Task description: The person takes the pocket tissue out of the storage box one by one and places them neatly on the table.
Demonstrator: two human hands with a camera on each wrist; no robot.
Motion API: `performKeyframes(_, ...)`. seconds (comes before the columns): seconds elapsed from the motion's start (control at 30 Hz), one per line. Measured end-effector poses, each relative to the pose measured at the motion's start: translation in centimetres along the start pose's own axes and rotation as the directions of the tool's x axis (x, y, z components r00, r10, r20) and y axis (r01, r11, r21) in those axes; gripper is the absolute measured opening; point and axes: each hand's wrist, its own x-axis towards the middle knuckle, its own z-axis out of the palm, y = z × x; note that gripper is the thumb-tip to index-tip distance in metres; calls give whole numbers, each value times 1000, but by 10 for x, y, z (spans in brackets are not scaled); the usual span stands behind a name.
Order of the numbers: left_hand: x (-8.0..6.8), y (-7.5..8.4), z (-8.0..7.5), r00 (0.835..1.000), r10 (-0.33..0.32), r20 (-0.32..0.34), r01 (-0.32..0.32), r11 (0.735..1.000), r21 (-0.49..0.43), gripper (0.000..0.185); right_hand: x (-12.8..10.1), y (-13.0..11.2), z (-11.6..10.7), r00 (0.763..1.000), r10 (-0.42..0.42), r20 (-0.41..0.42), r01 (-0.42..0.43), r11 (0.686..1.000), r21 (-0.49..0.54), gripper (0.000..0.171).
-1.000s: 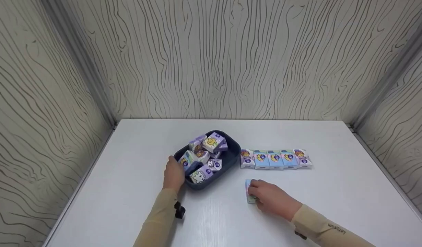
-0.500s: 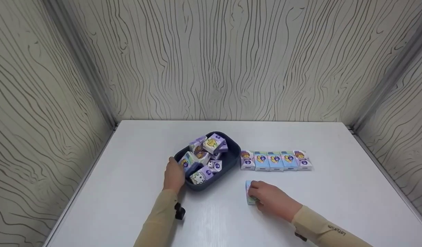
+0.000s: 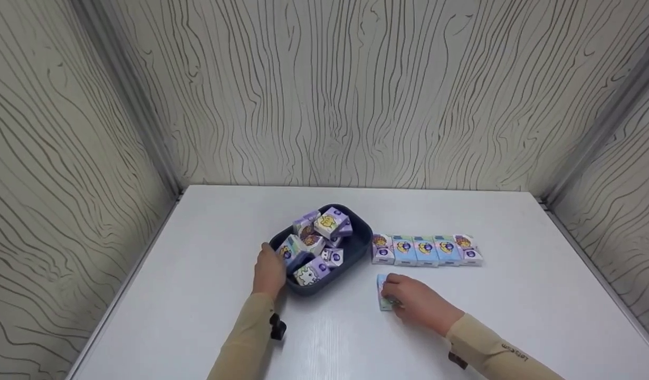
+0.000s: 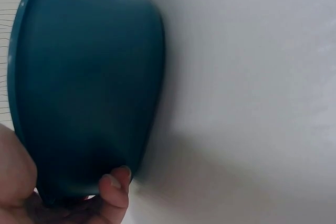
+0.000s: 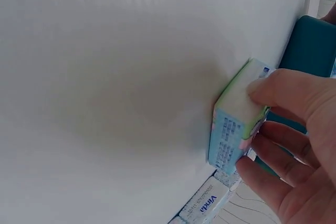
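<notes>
My left hand (image 3: 269,270) grips the near left end of a dark teal plastic basin (image 3: 360,244), thumb and fingers curled at its end in the left wrist view. Inside the basin lie several small tissue packs (image 3: 311,271), purple, white and blue, heaped at angles. With my right hand (image 3: 420,302) I pinch a light blue and green tissue pack (image 5: 227,139), thumb on one face and fingers along another. This pack is low over the white table, to the right of the basin; whether it touches the surface I cannot tell.
Behind my right hand, a row of several tissue packs (image 3: 426,250) lies side by side, its left end close to the basin. The white table (image 3: 208,221) meets wood-patterned panels (image 3: 324,105) at the back and both sides.
My right hand has shifted very slightly away from me with the tissue pack, toward the row. The left hand stays on the basin, and the head view has tilted a little.
</notes>
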Motion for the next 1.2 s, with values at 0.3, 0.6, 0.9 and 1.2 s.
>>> performKeyframes(0.3,-1,-1,1,999,21,-32,-21,1000,2,49,16,12,-4,999,42,-17,-40,991,125,33)
performKeyframes(0.6,-4,-1,0,997,61,-40,-61,998,2,47,26,17,-4,999,15,-52,-10,995,101,30)
performKeyframes(0.9,-3,-2,-1,998,49,-24,-49,999,3,50,28,15,-3,998,59,-28,-55,991,123,32)
performKeyframes(1.2,-3,-1,-1,1000,17,-20,-18,1000,-9,52,29,17,-2,997,74,-34,-68,986,151,31)
